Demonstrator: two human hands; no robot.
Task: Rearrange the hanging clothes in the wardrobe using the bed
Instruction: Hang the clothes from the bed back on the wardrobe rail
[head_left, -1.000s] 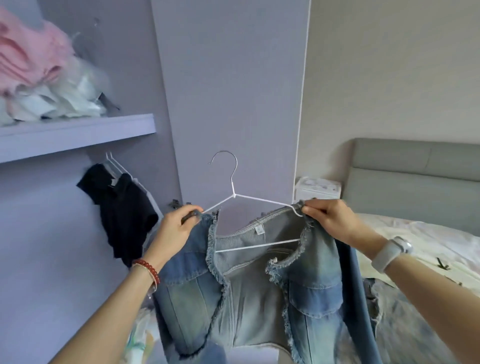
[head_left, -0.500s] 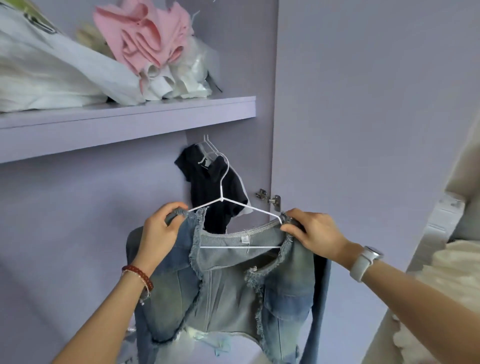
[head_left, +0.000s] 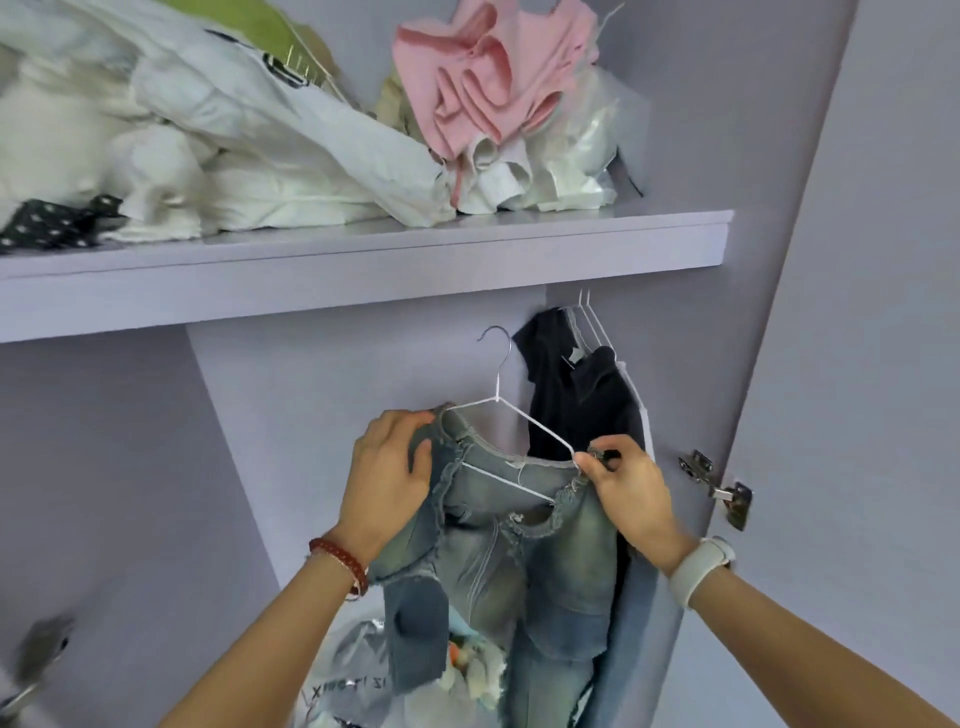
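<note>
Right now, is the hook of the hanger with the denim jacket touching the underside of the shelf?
Apart. The head view shows the hanger hook in front of bare wardrobe wall, clearly below the shelf; both hands hold the denim jacket by its shoulders.

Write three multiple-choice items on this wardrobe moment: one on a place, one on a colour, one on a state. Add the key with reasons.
1. Where does the dark garment hang?
A. under the shelf, behind the denim jacket
B. on the shelf
C. over the door hinge

2. What colour is the crumpled cloth at the shelf's right end?
A. green
B. pink
C. black

3. How is the white hanger held?
A. hooked in place, hands off
B. one hand only
C. both hands at its shoulders

Key: A, it hangs below the shelf; B, the pink cloth shows it; C, left hand and right hand grip the denim jacket there.
</note>
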